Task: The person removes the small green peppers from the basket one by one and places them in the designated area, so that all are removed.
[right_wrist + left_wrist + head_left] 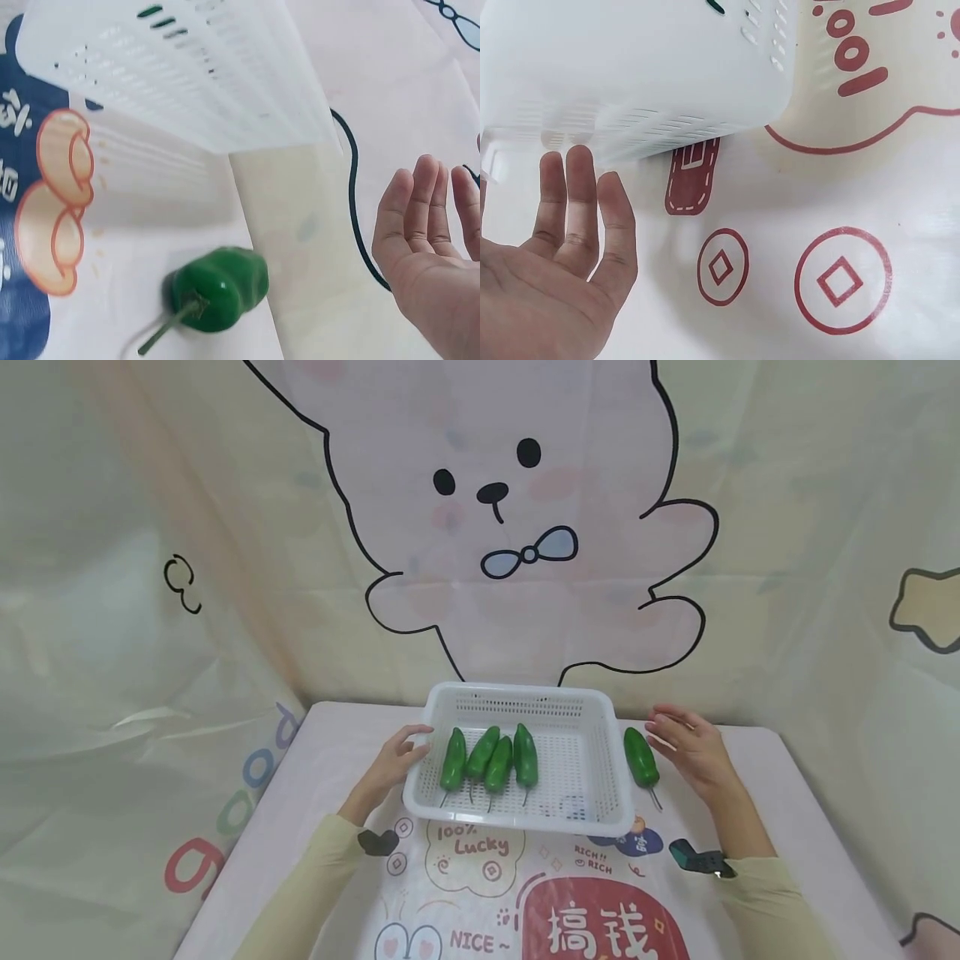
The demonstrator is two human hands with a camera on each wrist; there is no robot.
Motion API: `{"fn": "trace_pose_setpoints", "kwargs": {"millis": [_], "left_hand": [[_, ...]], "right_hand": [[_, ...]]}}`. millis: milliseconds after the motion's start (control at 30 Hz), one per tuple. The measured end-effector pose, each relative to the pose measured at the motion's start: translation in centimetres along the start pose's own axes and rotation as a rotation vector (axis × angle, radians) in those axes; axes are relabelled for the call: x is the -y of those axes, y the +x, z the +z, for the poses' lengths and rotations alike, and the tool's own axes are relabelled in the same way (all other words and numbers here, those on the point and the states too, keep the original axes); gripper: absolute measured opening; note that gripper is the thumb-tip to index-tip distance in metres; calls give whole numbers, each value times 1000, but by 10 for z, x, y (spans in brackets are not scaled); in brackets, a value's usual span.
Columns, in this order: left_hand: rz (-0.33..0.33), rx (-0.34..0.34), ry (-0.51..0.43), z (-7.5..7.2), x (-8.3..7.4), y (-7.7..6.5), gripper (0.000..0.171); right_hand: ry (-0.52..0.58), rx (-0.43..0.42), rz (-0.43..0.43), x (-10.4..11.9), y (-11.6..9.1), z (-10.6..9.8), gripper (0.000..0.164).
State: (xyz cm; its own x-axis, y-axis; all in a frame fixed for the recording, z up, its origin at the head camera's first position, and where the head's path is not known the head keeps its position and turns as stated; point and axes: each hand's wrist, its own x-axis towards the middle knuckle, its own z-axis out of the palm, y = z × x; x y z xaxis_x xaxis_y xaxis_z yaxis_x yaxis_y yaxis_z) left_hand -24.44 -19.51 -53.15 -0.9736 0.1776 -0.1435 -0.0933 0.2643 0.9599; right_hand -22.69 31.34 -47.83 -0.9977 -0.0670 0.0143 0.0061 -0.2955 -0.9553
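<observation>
A white plastic basket [592, 814] stands on the table, with several green peppers [527, 760] lying side by side in its left half. My left hand [390, 766] is at the basket's left side. In the left wrist view, its extended fingers [581, 195] are right by the perforated wall [667, 97]; whether they press on it I cannot tell. One more green pepper [641, 757] lies on the table just right of the basket, stem towards me. Beside that pepper my right hand [693, 752] is raised, fingers loosely spread and holding nothing. The right wrist view shows a gap between this hand [435, 247] and the pepper [217, 289].
A printed white cloth [480, 935] covers the table. Close behind the basket hangs a curtain with a cartoon bear [510, 610], and more sheeting [112, 693] closes in the left and right sides. Dark bands [701, 860] circle both wrists.
</observation>
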Motion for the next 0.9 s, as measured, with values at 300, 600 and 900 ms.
{"fn": "trace_pose_setpoints", "kwargs": {"millis": [300, 600, 900], "left_hand": [[22, -36, 34, 1, 1, 2, 41], [8, -45, 46, 0, 0, 2, 45], [15, -37, 32, -1, 4, 4, 47]], "right_hand": [[-10, 73, -43, -1, 7, 23, 20], [-66, 81, -32, 4, 17, 43, 25], [-134, 93, -27, 11, 29, 70, 34]]}}
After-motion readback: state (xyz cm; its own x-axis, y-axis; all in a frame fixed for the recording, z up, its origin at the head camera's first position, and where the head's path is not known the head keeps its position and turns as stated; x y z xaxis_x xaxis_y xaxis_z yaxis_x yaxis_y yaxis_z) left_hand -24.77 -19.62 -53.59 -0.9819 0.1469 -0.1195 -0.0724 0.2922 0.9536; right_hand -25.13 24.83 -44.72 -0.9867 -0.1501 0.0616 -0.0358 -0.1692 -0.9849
